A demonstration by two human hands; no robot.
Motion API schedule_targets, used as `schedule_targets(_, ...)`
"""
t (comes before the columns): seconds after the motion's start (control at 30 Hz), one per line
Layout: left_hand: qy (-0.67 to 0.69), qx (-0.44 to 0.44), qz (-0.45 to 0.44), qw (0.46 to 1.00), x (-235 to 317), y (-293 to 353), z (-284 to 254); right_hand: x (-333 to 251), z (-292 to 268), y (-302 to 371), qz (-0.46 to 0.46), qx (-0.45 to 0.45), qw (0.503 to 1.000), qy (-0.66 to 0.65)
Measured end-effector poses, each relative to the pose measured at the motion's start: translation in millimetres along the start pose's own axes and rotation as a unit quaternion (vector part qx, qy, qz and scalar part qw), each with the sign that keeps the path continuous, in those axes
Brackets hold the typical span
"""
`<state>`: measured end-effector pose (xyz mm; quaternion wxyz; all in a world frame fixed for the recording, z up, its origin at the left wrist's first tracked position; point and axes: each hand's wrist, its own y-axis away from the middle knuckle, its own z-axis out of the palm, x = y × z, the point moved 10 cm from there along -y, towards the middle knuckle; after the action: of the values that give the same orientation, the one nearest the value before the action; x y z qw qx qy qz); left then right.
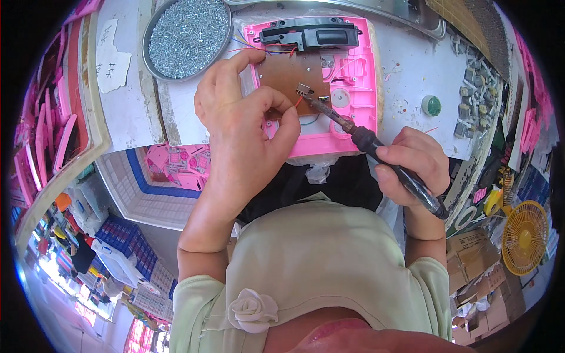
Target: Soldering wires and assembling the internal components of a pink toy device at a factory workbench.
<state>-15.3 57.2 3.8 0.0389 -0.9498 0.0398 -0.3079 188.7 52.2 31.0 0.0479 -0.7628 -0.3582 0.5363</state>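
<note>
My right hand [419, 162] grips the dark handle of a soldering iron [368, 141]. The iron's tip meets a small metal component [304, 89] on a brown circuit board [276, 73]. Beside that spot, the thumb and forefinger of my left hand [241, 117] pinch a short red wire [299, 101], whose far end reaches the component. Under the board lies a pink plastic housing [368, 76]. A black plastic part [326, 38] sits across the housing's far end, with thin coloured wires [253, 44] running from its left side.
A round metal bowl of small screws [188, 38] stands at the far left. On the right are a small green round container [431, 106] and several small metal parts [468, 94]. Below the table's left side is a white basket [126, 194] with pink pieces. A yellow fan [525, 238] stands at the lower right.
</note>
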Motion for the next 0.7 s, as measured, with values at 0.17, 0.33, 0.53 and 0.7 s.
schedule_targets(0.17,0.003,0.002,0.003,1.0,0.6,-0.2,-0.7,-0.5,-0.7,1.4,-0.003,0.0,1.0,0.007)
schedule_targets(0.33,0.003,0.005,0.005,1.0,0.2,-0.1,-0.4,-1.4,-1.2,-0.3,-0.003,-0.007,1.0,0.005)
schedule_targets(0.53,0.0,0.002,0.003,1.0,0.6,-0.7,-0.4,-1.8,-2.7,0.5,0.0,-0.003,1.0,0.0)
schedule_targets(0.7,-0.004,0.0,0.004,1.0,1.0,-0.8,-0.6,-1.4,-3.1,1.4,0.001,-0.004,1.0,0.0)
